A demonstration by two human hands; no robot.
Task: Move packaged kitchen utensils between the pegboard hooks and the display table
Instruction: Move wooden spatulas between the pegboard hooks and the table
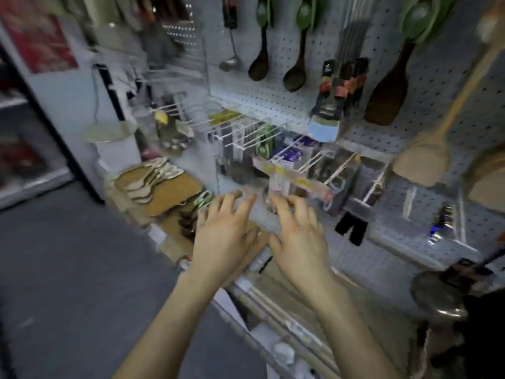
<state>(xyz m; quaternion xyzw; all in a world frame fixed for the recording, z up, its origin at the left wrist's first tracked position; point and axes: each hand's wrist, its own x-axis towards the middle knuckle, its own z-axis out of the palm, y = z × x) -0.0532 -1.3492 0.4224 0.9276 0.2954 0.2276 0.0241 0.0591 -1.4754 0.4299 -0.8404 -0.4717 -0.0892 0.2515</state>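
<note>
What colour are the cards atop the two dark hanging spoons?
Green. The head view shows the cards above the spoons, though blurred.

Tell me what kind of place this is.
Likely a shop's kitchenware aisle: a pegboard wall hung with wooden spoons, wire hooks loaded with packaged utensils, and more stock piled on the display table below.

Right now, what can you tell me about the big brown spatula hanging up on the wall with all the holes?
The brown spatula looks like dark wood: a broad flat blade at the bottom and a narrow handle rising into green packaging on top. It hangs against the white pegboard, slanted, with the blade lowest and leftmost. The left hand and right hand are lower down and do not touch it. Blur hides finer details.
</note>
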